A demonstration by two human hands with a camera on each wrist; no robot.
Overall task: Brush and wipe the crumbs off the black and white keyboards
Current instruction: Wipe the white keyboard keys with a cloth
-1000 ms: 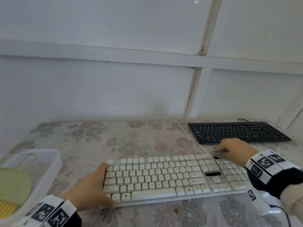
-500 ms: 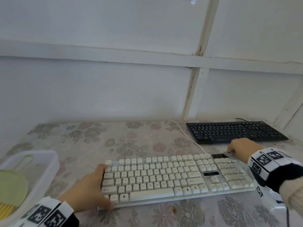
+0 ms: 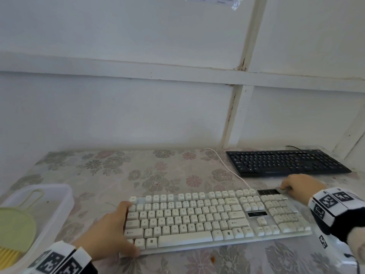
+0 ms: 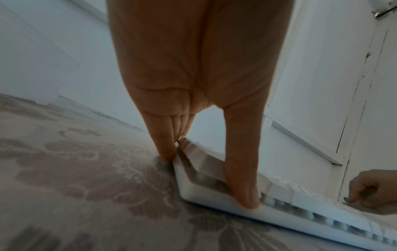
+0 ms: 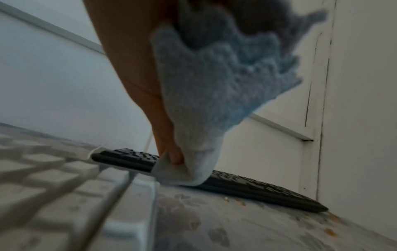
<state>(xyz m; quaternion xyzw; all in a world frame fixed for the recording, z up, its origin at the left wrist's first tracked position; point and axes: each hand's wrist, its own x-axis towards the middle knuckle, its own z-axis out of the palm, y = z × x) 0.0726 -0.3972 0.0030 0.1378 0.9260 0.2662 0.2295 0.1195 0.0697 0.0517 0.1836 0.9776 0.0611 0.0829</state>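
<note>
While my left hand (image 3: 110,232) clamps the left end of the white keyboard (image 3: 207,220), fingers straight along its edge and thumb on the front rim, my right hand (image 3: 302,185) sits at the far right corner, fingers curled round a blue cloth (image 5: 214,88). Item: white keyboard, lying flat on the flowered tablecloth (image 3: 122,175), near side, its white cable (image 3: 227,167) running back. Item: black keyboard (image 3: 286,162), behind it, far right, near the wall. Item: crumbs (image 5: 328,231), scattered on the tablecloth in front of the black keyboard. Item: clear tub (image 3: 63,196), left, holding a green brush (image 3: 13,230) with yellow bristles.
</note>
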